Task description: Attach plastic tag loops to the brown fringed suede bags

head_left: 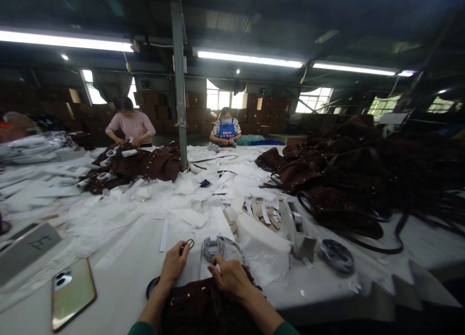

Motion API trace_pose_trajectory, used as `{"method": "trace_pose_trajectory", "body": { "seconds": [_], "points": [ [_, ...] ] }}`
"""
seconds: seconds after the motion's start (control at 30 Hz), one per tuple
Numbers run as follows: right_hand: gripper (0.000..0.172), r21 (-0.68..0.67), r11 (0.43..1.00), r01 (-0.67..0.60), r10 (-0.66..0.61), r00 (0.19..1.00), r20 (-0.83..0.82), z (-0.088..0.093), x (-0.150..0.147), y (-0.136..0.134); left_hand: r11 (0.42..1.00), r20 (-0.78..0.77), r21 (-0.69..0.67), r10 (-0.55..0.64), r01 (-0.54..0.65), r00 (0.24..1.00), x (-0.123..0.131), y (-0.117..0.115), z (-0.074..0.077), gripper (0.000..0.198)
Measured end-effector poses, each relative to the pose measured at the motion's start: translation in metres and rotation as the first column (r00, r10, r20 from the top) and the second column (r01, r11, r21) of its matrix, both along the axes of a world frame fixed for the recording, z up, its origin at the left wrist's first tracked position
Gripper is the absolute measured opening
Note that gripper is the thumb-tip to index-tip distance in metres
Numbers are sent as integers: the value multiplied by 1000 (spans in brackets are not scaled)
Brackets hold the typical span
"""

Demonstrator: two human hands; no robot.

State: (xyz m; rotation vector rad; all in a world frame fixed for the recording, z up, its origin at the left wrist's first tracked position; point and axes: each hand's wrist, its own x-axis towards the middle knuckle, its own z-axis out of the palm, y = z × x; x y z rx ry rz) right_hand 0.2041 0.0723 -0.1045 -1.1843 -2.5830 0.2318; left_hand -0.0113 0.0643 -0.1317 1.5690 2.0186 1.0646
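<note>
My left hand (175, 261) is closed, its fingertips pinching a small brass-coloured ring (191, 244) above the white table. Just to the right, my right hand (229, 278) hovers over the top edge of a dark brown bag (198, 303), fingers loosely bent and apart, with nothing visible in them. Metal eyelets show along the bag's edge, and its lower part runs out of view beneath my forearms. A coil of grey cord or strap (212, 248) lies on the table right beyond my fingertips.
A phone (72, 294) lies at left beside a grey box (27, 250). Right of my hands are a tape dispenser (300, 236), a wrapped dark coil (336, 255) and a big heap of brown bags (327, 180). A metal post (178, 83) rises mid-table. Two people work across from me.
</note>
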Motion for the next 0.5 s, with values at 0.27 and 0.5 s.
{"method": "trace_pose_trajectory", "body": {
  "seconds": [0.27,0.5],
  "points": [
    [41,95,982,162,-149,980,-132,42,-19,59,922,308,355,39,-153,951,-5,-13,145,38],
    [25,81,955,287,-269,946,-179,-13,-35,76,967,416,234,-194,102,889,76,-25,79,38]
  ]
}}
